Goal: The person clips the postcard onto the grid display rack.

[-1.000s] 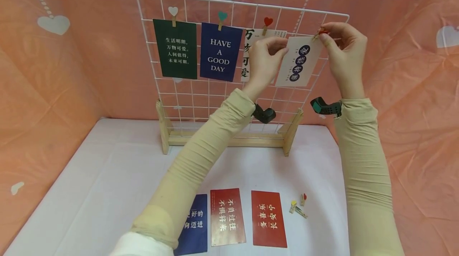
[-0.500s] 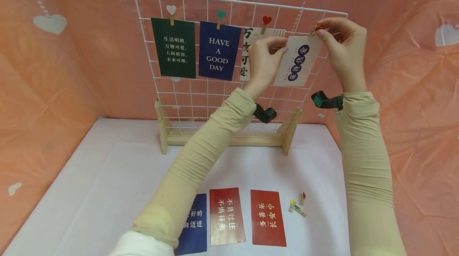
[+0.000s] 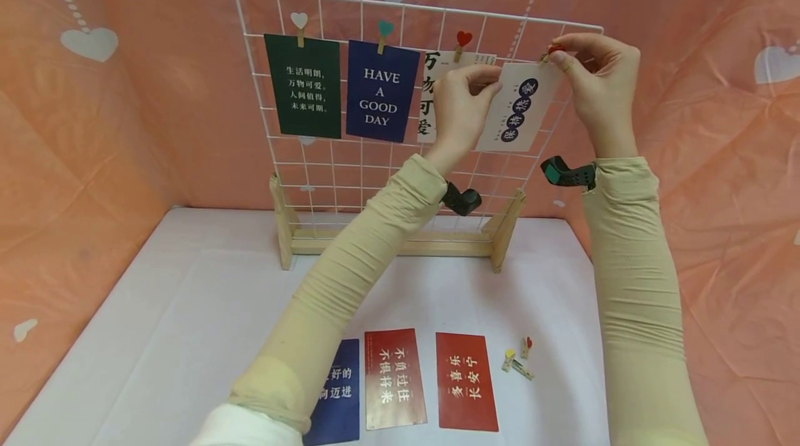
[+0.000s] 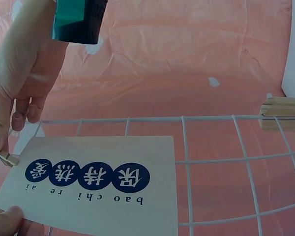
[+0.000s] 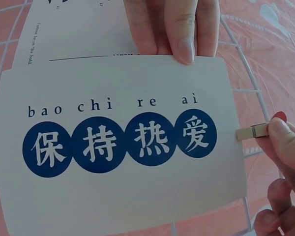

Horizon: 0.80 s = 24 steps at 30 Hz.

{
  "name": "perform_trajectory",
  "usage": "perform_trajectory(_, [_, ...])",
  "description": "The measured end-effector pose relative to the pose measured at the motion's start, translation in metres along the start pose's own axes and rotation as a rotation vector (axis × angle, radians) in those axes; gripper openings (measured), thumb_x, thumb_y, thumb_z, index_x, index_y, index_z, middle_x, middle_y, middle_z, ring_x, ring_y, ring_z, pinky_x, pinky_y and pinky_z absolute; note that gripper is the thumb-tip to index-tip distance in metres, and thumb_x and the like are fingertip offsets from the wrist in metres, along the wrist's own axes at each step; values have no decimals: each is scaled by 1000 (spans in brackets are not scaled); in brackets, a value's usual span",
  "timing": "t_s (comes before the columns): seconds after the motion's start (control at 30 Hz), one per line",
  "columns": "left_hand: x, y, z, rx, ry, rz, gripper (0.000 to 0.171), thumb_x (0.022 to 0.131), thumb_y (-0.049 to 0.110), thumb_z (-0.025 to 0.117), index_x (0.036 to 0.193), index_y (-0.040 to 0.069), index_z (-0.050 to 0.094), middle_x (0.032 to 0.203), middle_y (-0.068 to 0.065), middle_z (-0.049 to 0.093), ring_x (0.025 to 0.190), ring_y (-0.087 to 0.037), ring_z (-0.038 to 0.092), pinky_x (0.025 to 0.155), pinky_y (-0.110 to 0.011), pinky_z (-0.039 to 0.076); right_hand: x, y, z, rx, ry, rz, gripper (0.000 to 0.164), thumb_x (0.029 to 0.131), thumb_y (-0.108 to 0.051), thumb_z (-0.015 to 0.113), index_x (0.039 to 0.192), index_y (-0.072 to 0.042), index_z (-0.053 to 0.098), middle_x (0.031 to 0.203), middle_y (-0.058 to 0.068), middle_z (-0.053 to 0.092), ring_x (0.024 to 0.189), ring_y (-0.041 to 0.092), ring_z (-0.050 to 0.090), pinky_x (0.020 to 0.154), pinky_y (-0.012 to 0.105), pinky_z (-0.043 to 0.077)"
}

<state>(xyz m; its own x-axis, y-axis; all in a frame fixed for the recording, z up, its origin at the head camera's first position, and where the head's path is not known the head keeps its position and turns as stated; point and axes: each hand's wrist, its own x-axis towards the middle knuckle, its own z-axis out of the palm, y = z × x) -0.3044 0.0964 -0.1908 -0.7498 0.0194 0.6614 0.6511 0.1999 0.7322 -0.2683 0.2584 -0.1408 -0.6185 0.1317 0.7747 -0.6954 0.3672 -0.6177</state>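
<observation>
Both thumbs are pinching: our right hand (image 3: 603, 92) is squeezing a red-heart clip (image 5: 258, 131) between thumb and forefinger, its other fingers curling loosely, while our left hand (image 3: 462, 102) is holding the edge of a white card (image 3: 523, 109), thumb in front, fingers behind. The clip's tip is overlapping the card's upper edge; we are unable to tell whether it is catching wire too. The card is standing tilted before the right end of a wire grid (image 3: 361, 0). Our arms are reaching up and forward, the left hand partly hiding a lettered card (image 3: 428, 98), the left sleeve (image 3: 350, 279) covering part of a blue card (image 3: 340, 394) lying on the table (image 3: 181, 307).
</observation>
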Motion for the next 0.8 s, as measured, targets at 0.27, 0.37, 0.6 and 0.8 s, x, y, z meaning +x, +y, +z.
perform_trajectory(0.27, [-1, 1, 0, 5, -7, 12, 19, 88, 12, 70, 107, 10, 73, 97, 1, 72, 81, -2, 63, 70, -10, 46, -1, -7, 1, -86, -22, 15, 14, 84, -4, 72, 93, 7, 73, 80, 4, 71, 64, 17, 54, 57, 23, 39])
perform_trajectory(0.37, [-1, 1, 0, 17, -10, 16, 20, 89, 12, 69, 108, 10, 73, 98, 1, 72, 81, -2, 63, 70, -10, 46, 0, -9, 0, -134, -29, 33, 13, 85, -6, 72, 94, 4, 74, 80, 1, 71, 64, 16, 54, 56, 23, 37])
perform_trajectory(0.6, [0, 1, 1, 24, -4, 16, 20, 89, 11, 69, 109, 10, 73, 98, 2, 72, 82, -3, 63, 70, -10, 46, 9, -4, -4, -172, -60, 74, 13, 85, -9, 73, 95, -1, 76, 85, -1, 71, 65, 14, 56, 57, 23, 36])
perform_trajectory(0.8, [0, 1, 1, 24, 1, 19, 20, 89, 11, 69, 109, 10, 73, 98, 2, 72, 82, -3, 63, 70, -11, 46, 17, 4, -5, -189, -82, 121, 14, 83, -11, 75, 95, -4, 77, 83, -4, 70, 67, 13, 57, 59, 23, 37])
